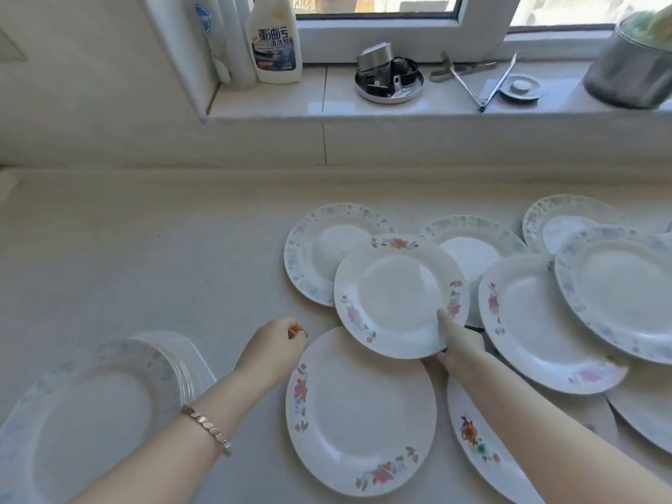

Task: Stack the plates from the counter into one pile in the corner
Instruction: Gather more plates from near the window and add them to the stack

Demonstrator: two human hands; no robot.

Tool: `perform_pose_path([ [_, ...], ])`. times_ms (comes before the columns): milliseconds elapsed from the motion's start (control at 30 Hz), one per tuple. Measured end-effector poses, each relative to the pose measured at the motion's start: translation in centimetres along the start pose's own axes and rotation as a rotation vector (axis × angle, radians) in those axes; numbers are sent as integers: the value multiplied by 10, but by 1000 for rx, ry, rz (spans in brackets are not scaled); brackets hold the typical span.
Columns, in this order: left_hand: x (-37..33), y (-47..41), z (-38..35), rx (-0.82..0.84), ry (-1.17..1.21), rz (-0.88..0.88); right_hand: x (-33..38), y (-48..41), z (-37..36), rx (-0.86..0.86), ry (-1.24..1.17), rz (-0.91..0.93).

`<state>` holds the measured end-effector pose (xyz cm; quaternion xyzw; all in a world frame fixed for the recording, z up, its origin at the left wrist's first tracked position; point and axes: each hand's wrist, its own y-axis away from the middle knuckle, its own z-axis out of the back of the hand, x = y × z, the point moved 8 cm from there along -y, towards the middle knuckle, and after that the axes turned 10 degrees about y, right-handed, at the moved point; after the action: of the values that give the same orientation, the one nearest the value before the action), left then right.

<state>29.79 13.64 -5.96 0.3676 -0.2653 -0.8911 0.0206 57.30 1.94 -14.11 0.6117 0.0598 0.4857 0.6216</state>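
Note:
Several white plates with flowered rims lie spread and overlapping across the right half of the counter (145,249). My right hand (459,343) grips the near right rim of a pink-flowered plate (398,296), thumb on top, its edge raised over its neighbours. Just below it lies another pink-flowered plate (360,409). My left hand (277,345), with a bracelet on the wrist, hovers left of these with fingers loosely curled, holding nothing. A small pile of blue-rimmed plates (91,405) sits at the near left.
A window sill (320,103) runs along the back with a cleaner bottle (276,41), a metal dish of small parts (389,80), tongs (483,81) and a steel pot (632,74). A blue-rimmed plate (323,249) lies behind the held one.

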Motion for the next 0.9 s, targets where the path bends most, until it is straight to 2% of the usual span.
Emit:
perform_pose_path([
  [133, 27, 1, -16, 24, -194, 102, 10, 1, -2, 75, -87, 191],
  [233, 46, 4, -30, 79, -251, 198, 7, 2, -5, 192, -195, 182],
  [333, 56, 1, -42, 125, -120, 252, 4, 8, -9, 316, -299, 160],
  [433, 65, 1, -44, 95, 30, 284, 10, 21, -9, 399, -341, 194],
  [633, 44, 26, -29, -3, 259, 107, 20, 54, -6, 494, -310, 294],
  [733, 36, 45, 8, -134, 391, 7, 28, 76, -13, 547, -307, 320],
  [900, 69, 87, 120, -542, 589, -10, 35, 115, -49, 684, -267, 326],
])
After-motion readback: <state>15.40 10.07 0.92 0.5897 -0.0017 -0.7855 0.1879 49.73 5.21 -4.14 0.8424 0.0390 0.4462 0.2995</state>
